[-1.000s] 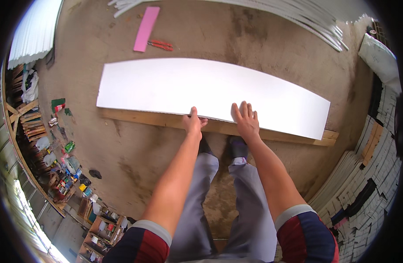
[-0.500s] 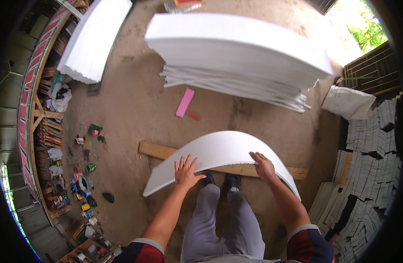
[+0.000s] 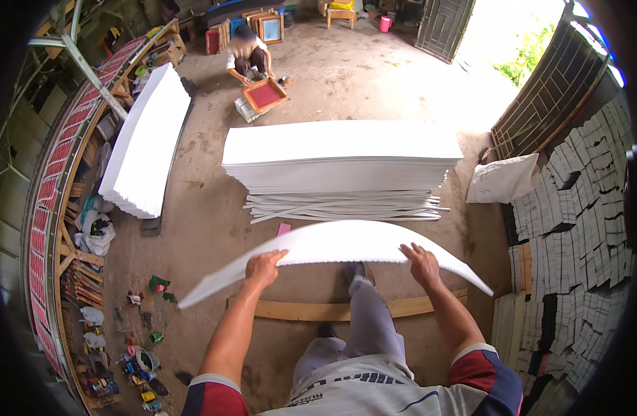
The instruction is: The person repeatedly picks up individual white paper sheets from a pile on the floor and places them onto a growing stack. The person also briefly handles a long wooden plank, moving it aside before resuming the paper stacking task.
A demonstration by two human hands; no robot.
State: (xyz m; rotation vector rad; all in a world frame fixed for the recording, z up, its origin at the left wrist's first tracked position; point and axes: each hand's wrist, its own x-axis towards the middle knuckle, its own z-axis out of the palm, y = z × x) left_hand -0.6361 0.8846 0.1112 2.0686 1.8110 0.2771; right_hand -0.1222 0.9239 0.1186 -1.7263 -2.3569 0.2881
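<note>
A long, thin white sheet (image 3: 339, 241) is held out in front of me, bowed so that both ends droop. It may be more than one layer; I cannot tell. My left hand (image 3: 265, 267) is closed on its near edge, left of the middle. On the right part of the same edge, my right hand (image 3: 421, 265) grips it with the fingers on top; the thumb is hidden. Just beyond the held sheet stands a broad stack of white sheets (image 3: 342, 144), with its lower layers uneven.
A wooden plank (image 3: 374, 309) lies across the floor at my legs. Another white stack (image 3: 146, 142) stands at the left. A person (image 3: 249, 57) squats far off with a red-screened frame (image 3: 265, 95). Stacked grey-white pieces (image 3: 568, 270) line the right, near a white sack (image 3: 502, 179).
The sheet has risen off the plank and moved forward toward the stack, with both hands on it. One foot has stepped past the plank. My view has tilted up, bringing in the squatting person.
</note>
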